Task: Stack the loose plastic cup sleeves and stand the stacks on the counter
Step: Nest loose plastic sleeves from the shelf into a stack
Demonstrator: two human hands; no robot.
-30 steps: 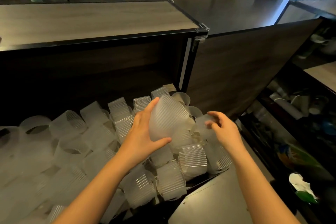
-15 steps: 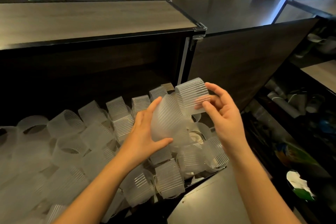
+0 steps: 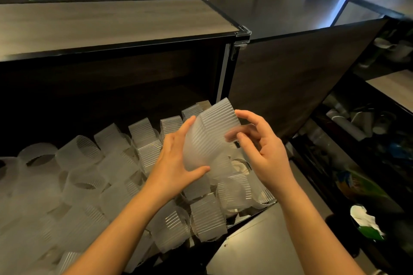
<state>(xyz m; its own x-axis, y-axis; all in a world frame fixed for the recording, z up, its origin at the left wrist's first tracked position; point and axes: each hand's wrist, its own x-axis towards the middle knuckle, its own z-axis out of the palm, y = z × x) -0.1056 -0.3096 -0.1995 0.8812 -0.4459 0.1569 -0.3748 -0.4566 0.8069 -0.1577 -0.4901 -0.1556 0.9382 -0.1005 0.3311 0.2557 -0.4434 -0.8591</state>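
My left hand (image 3: 176, 163) grips a short stack of sleeves (image 3: 199, 149) held up right in front of me at twelve o'clock: my thumb is hooked under its lower edge and my fingers are spread up along its left side. My right hand (image 3: 268, 152), at three o'clock from the stack, holds a single ribbed sleeve (image 3: 218, 118). My forefinger is curled over its upper rim and my thumb is pressed against its wall, while the other fingertips show only as a blur through the cloudy plastic. This sleeve touches the top of the stack at one o'clock, tilted, and I cannot tell whether it has slipped over the stack or only lies against it. Below both hands, from six round to nine o'clock, the pile of loose sleeves (image 3: 89, 176) lies jumbled on a low shelf, some on their sides, some open end up. The counter (image 3: 107, 22) runs pale and woody at eleven o'clock, above the shelf. A dark cabinet door (image 3: 301, 69) stands open at two o'clock.
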